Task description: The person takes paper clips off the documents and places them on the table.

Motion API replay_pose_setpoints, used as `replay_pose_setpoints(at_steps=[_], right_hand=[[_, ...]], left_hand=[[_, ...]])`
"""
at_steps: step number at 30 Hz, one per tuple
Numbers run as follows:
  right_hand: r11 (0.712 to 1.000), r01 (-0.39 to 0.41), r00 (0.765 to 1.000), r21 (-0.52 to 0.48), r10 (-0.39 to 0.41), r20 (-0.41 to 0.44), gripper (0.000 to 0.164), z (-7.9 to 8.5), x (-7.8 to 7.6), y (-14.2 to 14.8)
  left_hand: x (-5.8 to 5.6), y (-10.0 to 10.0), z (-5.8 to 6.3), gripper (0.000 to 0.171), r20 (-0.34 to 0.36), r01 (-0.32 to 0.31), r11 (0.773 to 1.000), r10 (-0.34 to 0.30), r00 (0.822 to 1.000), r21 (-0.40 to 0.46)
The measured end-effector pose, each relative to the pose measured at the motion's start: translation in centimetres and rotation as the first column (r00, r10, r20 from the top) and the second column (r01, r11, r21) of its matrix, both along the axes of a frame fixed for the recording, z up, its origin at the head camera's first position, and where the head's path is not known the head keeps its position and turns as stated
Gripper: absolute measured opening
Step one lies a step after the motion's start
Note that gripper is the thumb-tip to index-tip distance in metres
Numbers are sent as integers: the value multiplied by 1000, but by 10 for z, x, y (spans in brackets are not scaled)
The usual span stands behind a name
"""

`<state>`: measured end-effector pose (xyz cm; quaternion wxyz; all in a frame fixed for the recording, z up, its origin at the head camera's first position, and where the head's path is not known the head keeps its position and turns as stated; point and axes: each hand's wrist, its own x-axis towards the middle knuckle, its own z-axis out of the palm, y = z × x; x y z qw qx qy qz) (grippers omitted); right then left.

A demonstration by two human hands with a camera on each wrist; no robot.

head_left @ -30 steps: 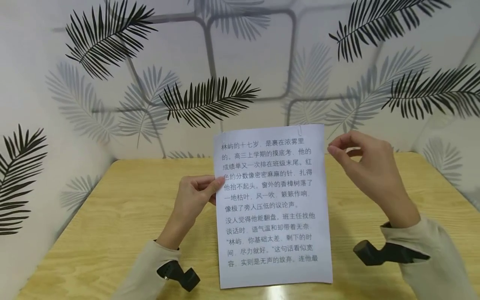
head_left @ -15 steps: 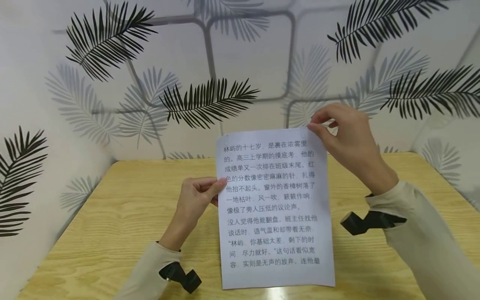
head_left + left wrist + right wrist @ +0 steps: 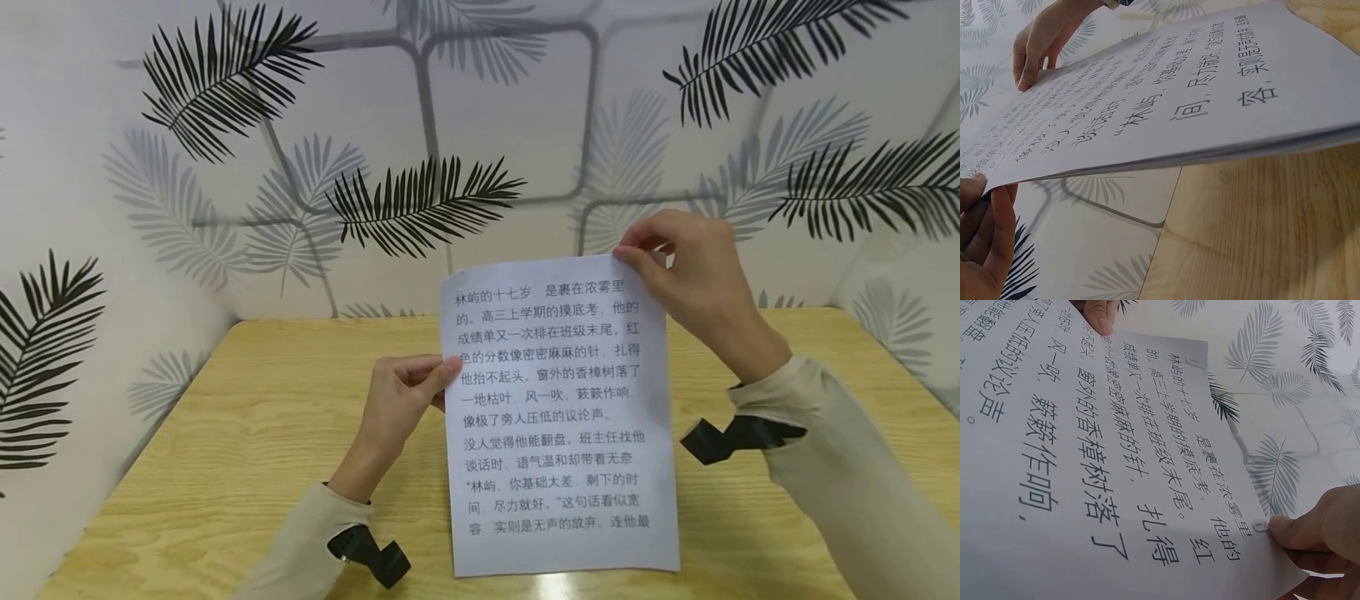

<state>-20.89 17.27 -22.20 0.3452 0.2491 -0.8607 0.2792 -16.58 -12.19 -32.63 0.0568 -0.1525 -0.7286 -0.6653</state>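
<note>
A stack of printed paper sheets (image 3: 555,400) stands upright above the table, its text facing me. Its layered edge shows in the left wrist view. My left hand (image 3: 401,396) pinches the stack's left edge, thumb in front and fingers behind. At the top edge, near the right corner, my right hand (image 3: 693,279) pinches a small paper clip (image 3: 1260,526) between thumb and index finger. That clip's loop sits on the sheet, right at the thumb tip. A second paper clip (image 3: 1193,362) is on the top edge near the left corner.
Below the sheets lies a light wooden table (image 3: 247,450). Behind it rises a pale wall (image 3: 510,108) with a leaf pattern. Black wrist camera mounts (image 3: 371,557) sit on both sleeves.
My right hand has moved left and up from beside the sheets to the clip at the top edge. The left hand keeps its grip; the stack has shifted slightly right in view.
</note>
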Motion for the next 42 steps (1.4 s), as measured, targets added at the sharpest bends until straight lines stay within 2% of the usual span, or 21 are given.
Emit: replay_pose_setpoints(at_steps=[18,27,35,42], right_hand=[[999,27,996,-27,-25,82,4,3,3,-2],[997,56,990,-55,-48,136,6,5,5,-2],[995,77,991,-58,-70,118,5,3,4,-4],[996,89,985,-25,-84,153,7,2,4,-6]], left_hand=[[0,4,-4,16,-69,-4,1000,4,998,0],[0,3,-5,16,-172,-35,999,32,985,-13],[1,3,-7,16,-215,-39,999,35,976,-14],[0,3,-8,14,-230,-52,998,45,972,-22]])
